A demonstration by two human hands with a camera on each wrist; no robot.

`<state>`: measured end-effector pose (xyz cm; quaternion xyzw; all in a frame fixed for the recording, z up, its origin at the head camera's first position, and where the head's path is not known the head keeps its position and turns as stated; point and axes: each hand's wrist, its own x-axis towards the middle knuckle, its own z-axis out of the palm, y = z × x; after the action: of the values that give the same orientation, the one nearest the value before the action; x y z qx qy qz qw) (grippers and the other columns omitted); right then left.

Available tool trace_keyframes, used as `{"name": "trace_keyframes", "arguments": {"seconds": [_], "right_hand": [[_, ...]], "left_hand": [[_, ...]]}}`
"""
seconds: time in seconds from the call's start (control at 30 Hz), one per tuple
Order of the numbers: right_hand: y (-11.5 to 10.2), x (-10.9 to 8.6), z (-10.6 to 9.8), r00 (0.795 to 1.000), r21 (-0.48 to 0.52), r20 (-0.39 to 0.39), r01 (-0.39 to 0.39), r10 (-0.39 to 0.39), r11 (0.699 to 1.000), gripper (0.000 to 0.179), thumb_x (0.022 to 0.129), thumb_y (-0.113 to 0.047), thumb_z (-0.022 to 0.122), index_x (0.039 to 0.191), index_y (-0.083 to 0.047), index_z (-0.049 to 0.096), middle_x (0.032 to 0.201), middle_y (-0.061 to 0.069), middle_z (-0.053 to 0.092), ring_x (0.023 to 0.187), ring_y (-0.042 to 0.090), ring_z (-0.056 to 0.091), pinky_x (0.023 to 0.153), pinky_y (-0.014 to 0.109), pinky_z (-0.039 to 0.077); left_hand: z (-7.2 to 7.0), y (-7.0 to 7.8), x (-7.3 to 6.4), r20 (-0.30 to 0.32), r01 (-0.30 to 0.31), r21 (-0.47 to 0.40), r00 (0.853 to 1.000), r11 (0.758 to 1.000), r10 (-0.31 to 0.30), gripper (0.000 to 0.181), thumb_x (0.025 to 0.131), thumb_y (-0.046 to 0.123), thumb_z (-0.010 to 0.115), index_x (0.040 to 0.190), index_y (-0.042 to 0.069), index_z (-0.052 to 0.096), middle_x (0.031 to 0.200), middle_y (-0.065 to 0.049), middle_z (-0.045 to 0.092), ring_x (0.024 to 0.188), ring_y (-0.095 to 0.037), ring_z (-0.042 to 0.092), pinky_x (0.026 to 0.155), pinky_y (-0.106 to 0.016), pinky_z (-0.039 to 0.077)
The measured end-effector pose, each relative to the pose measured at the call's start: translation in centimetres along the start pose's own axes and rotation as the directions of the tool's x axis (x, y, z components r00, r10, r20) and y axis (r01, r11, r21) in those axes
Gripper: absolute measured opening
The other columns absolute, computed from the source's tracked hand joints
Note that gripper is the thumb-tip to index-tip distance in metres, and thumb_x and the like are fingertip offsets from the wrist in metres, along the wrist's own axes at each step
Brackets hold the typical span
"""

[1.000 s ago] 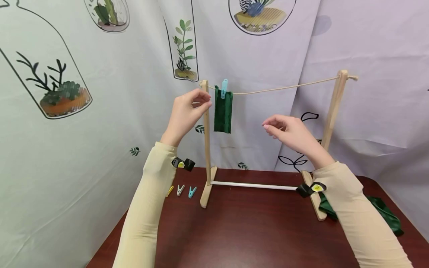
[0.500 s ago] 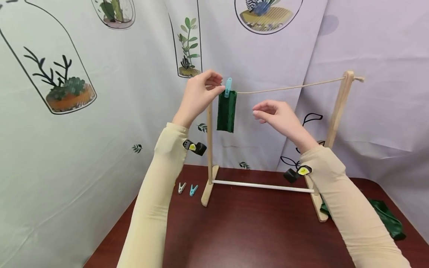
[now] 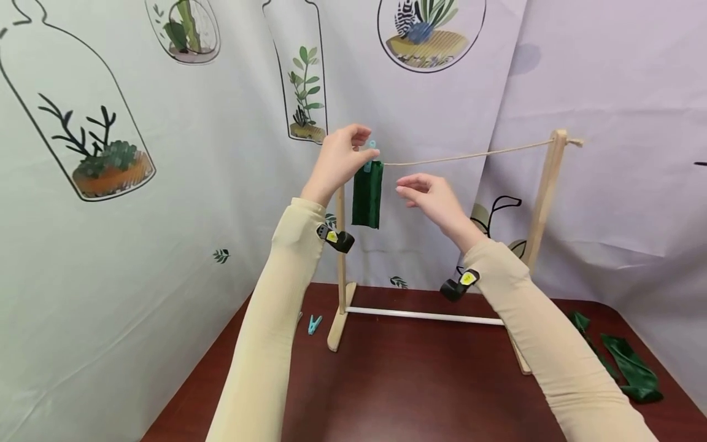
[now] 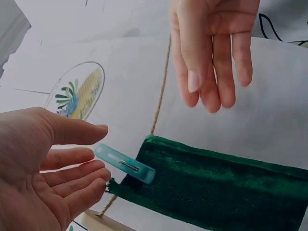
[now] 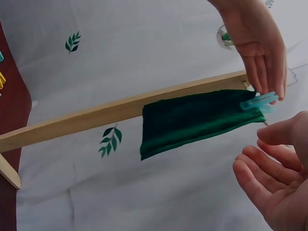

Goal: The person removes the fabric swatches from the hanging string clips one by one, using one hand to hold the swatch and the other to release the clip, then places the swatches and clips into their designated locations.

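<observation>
A dark green cloth (image 3: 367,199) hangs from a rope line (image 3: 469,156) near the left wooden post. One light blue clothespin (image 4: 126,163) clips its top edge to the rope. My left hand (image 3: 341,158) is at the clothespin's upper end; in the left wrist view the thumb and fingers stand apart on either side of that end. To the right of the cloth, my right hand (image 3: 433,197) is raised in the air, fingers loosely bent and holding nothing. The right wrist view shows its fingertips close to the cloth's upper corner.
The wooden rack's right post (image 3: 544,199) and white crossbar (image 3: 425,315) stand on a dark red table (image 3: 420,387). Another blue clothespin (image 3: 314,324) lies left of the rack. Two green fabric pieces lie at the right, one a folded piece (image 3: 631,368). A printed curtain hangs behind.
My left hand has moved right, from beside the left post to the clothespin. The right hand has moved left toward the cloth. The hanging cloth stays clipped in place.
</observation>
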<state>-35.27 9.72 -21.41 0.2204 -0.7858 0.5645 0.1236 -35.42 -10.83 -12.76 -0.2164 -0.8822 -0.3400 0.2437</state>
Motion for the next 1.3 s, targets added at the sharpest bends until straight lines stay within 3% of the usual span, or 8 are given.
{"name": "trace_keyframes", "arguments": {"seconds": [0.13,0.53,0.97,1.3], "right_hand": [[0.1,0.5,0.8,1.0,0.028,-0.002,-0.021,0.021,0.999,0.039,0.1,-0.021,0.066,0.131,0.003,0.063,0.128,0.018,0.065,0.117,0.036,0.062,0.098,0.047,0.052],[0.2,2.5,3.3,0.997,0.053,-0.01,-0.077,0.077,0.996,0.042,0.099,-0.025,0.067,0.136,-0.004,0.062,0.134,0.013,0.064,0.117,0.029,0.063,0.099,0.045,0.051],[0.1,2.8,4.6,0.998,0.004,-0.048,-0.036,0.036,0.999,0.031,0.101,-0.022,0.063,0.124,-0.001,0.069,0.124,0.013,0.069,0.108,0.024,0.068,0.091,0.035,0.056],[-0.3,2.7,4.9,0.998,-0.004,-0.066,-0.016,0.016,1.0,0.027,0.101,-0.021,0.063,0.118,-0.001,0.071,0.119,0.014,0.071,0.102,0.025,0.069,0.087,0.035,0.057]], "left_hand": [[0.2,-0.3,0.3,0.015,0.004,0.027,1.0,1.0,-0.004,0.05,0.097,0.024,0.07,0.141,0.005,0.056,0.14,-0.008,0.059,0.126,-0.02,0.057,0.104,-0.03,0.047],[0.6,-0.7,0.6,0.088,0.02,0.054,0.996,0.998,-0.025,0.052,0.099,0.027,0.066,0.145,0.006,0.053,0.144,-0.007,0.057,0.128,-0.02,0.056,0.104,-0.031,0.047],[0.6,-1.1,0.4,0.072,-0.011,-0.002,0.997,1.0,0.011,0.042,0.099,0.02,0.068,0.137,0.005,0.062,0.137,-0.008,0.062,0.123,-0.02,0.06,0.101,-0.031,0.049],[0.5,-1.2,0.0,0.003,-0.053,-0.009,0.999,0.999,0.054,0.038,0.096,0.02,0.072,0.129,0.003,0.067,0.124,-0.009,0.069,0.114,-0.02,0.065,0.097,-0.03,0.051]]}}
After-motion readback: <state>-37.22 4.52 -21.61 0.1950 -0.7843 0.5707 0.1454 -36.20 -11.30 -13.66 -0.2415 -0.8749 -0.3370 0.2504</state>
